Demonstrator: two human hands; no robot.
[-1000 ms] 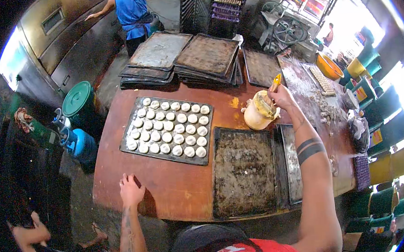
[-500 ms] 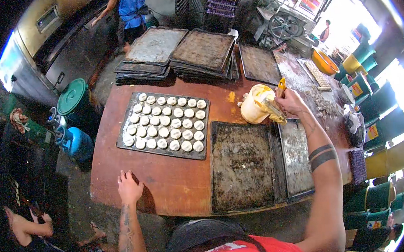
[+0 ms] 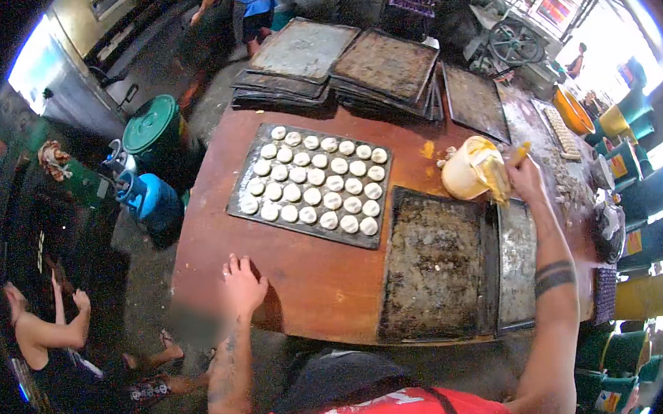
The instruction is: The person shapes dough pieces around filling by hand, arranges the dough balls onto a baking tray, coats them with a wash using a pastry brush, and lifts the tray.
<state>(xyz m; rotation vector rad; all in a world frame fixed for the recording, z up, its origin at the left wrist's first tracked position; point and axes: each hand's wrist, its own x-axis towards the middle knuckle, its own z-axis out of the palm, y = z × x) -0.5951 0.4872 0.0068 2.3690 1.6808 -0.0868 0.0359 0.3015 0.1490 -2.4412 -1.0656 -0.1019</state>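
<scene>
My right hand (image 3: 526, 180) is closed around a flat brush (image 3: 498, 181) with a yellow handle. Its bristles, coated in something yellow, are at the right rim of a cream plastic tub (image 3: 460, 175) with yellow smears inside. My left hand (image 3: 246, 287) lies on the front left of the wooden table (image 3: 314, 285), fingers spread, holding nothing. Beyond it sits a dark baking tray (image 3: 322, 231) with rows of round white dough pieces (image 3: 315, 176). Two worn baking trays, a dark one (image 3: 436, 269) and a greyer one (image 3: 517, 263), lie side by side below the tub.
Stacked trays (image 3: 305, 49) (image 3: 387, 65) stand at the table's far side, with another tray (image 3: 476, 104) beside them. A blue gas cylinder (image 3: 150, 200) and a green lidded drum (image 3: 150, 124) are left. One person (image 3: 48, 334) sits lower left; another (image 3: 254, 8) stands behind.
The view has shifted, so the table appears further right and slightly higher. The brush has tilted, its bristles now pressed close to the tub's rim. My left hand stays on the table.
</scene>
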